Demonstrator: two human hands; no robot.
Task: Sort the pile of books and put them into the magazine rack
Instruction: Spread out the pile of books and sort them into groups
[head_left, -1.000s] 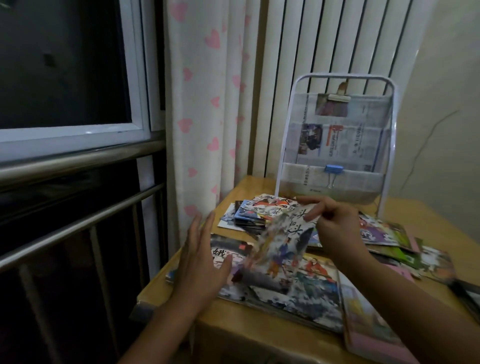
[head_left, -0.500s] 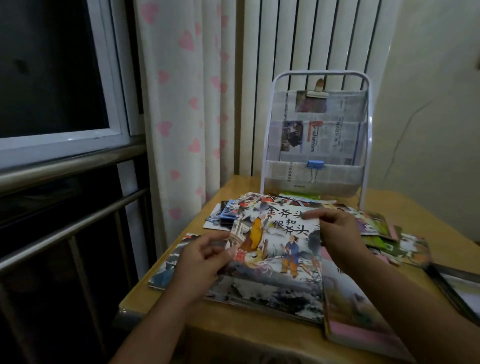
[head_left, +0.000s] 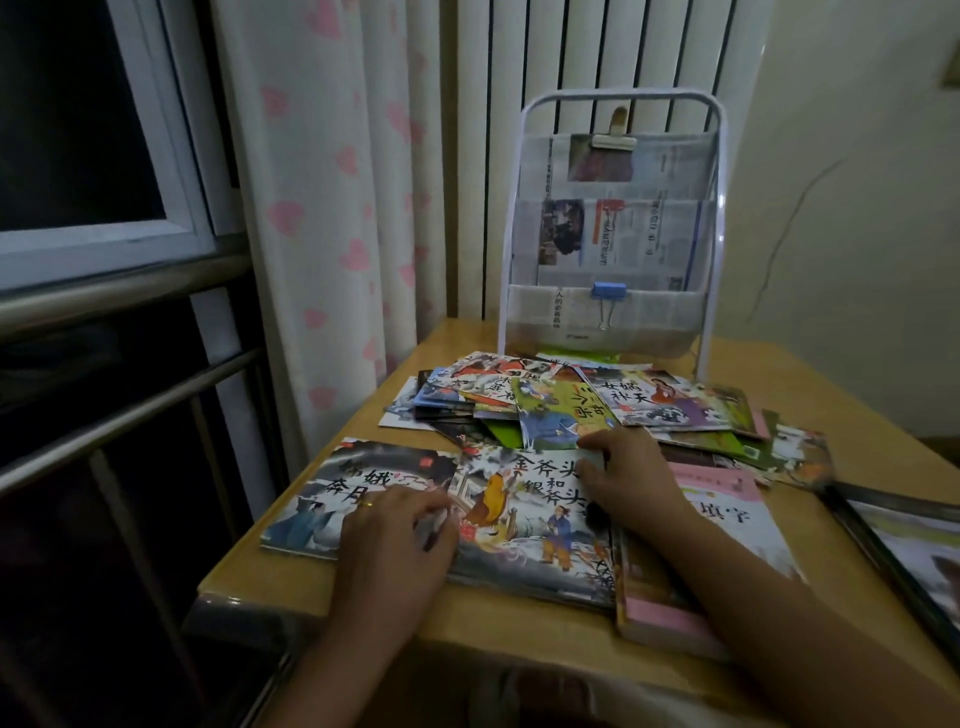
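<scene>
From where I watch, the far left is closed off by a dark window (head_left: 78, 114) and two metal rails (head_left: 124, 291), with a heart-print curtain (head_left: 332, 208) hanging just past the wooden table (head_left: 498, 623) and its left edge, so there is little room on that side; a bare strip of tabletop runs along the near edge. My left hand (head_left: 395, 540) lies on a flat picture book (head_left: 524, 519), fingers curled at its left edge and seemingly pinching it, a ring showing on one finger. That book rests on another dark-covered book (head_left: 353, 483) that sticks out to the left. My right hand (head_left: 628, 478) presses on the same top book's upper right corner, fingers bent over the edge, though I cannot tell whether they truly grip. Behind the hands sprawls the loose pile of books (head_left: 597, 405), fanned toward the right. Beyond it stands the white magazine rack (head_left: 613, 228), upright at the table's back, its pockets lined with newspaper and fastened by a blue binder clip (head_left: 608, 293). A pink-edged book (head_left: 691, 582) lies under my right forearm, and a dark frame (head_left: 904, 561) sits at the right edge.
</scene>
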